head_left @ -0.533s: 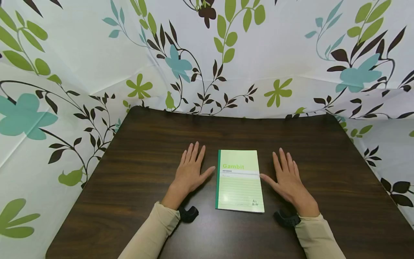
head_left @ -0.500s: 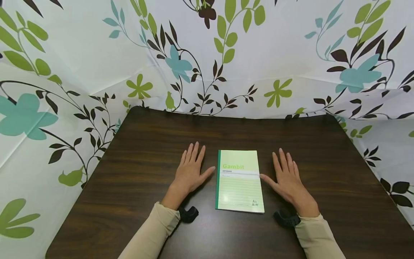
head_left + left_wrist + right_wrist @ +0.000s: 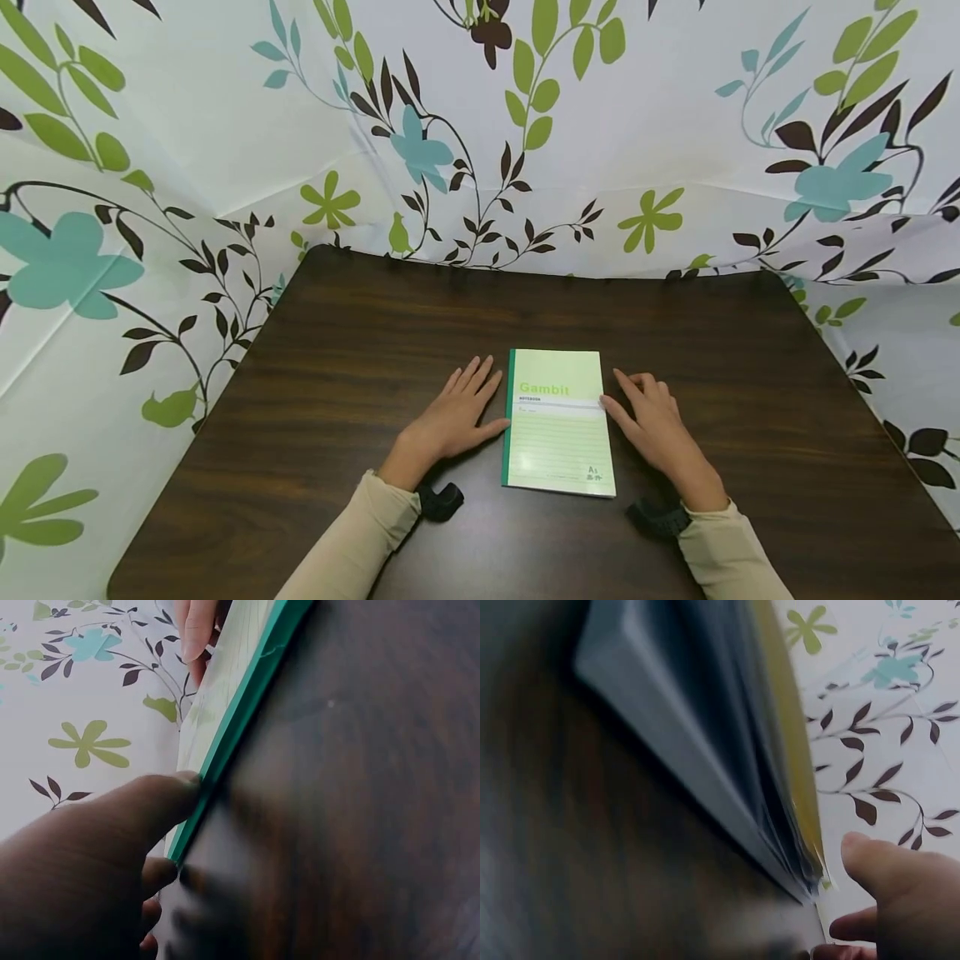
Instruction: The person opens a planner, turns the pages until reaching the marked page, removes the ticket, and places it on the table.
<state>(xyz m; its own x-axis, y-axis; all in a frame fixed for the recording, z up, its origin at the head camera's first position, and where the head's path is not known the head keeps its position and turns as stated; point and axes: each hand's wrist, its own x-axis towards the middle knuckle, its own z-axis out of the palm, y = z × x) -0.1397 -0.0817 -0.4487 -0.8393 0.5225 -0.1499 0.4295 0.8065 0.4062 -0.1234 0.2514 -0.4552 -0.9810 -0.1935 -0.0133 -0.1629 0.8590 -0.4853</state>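
A pale green notebook [image 3: 560, 450] with a dark green spine [image 3: 507, 417] and the word "Gambit" on its cover lies on the brown table. My left hand [image 3: 447, 417] is at its left side, fingers stretched out and thumb tip at the spine. The left wrist view has that thumb [image 3: 150, 802] against the green spine [image 3: 240, 705]. On the other side, my right hand [image 3: 656, 425] has its thumb at the notebook's right edge, with its fingers slightly bent. Seen from the right wrist, the page edges [image 3: 705, 750] are slightly fanned, and the thumb [image 3: 877, 862] is beside them.
The dark wood-grain table [image 3: 360, 325] extends around the notebook. White cloth [image 3: 225, 108] printed with leaves and flowers hangs behind the table and along its sides. Dark straps [image 3: 442, 502] sit at both wrists, below light beige sleeves [image 3: 352, 533].
Both hands have moved in: the left thumb has come to the notebook's spine, and the right fingers have drawn closer to its right edge and bent a little. The head view has shifted slightly.
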